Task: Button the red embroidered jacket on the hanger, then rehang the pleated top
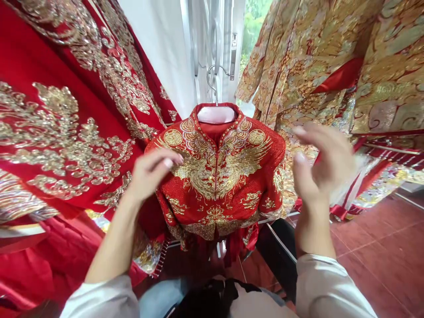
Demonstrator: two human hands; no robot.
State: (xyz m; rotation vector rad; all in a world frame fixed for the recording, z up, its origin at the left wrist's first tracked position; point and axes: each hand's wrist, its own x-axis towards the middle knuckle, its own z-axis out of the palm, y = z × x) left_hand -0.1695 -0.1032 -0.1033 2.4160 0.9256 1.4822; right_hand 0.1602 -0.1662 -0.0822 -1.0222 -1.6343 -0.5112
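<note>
A red jacket (215,176) with gold embroidery and a stand collar hangs in front of me on a hanger with a metal hook (212,78). Gold wing shapes spread across its chest, and the front is closed below the collar. My left hand (154,172) is over the shoulder and sleeve at the left, fingers loosely bent and thumb a little apart, with no cloth visibly gripped. Whether it touches the jacket I cannot tell. To the right of the other sleeve, my right hand (319,163) is raised, blurred, with thumb and fingers apart and nothing between them.
Red garments with gold sequins (82,150) crowd the left side. Gold brocade garments (298,57) hang at the right. Behind the jacket stands a white door frame with a metal latch plate (234,57). A black object (276,251) is below right, on a red tiled floor (380,265).
</note>
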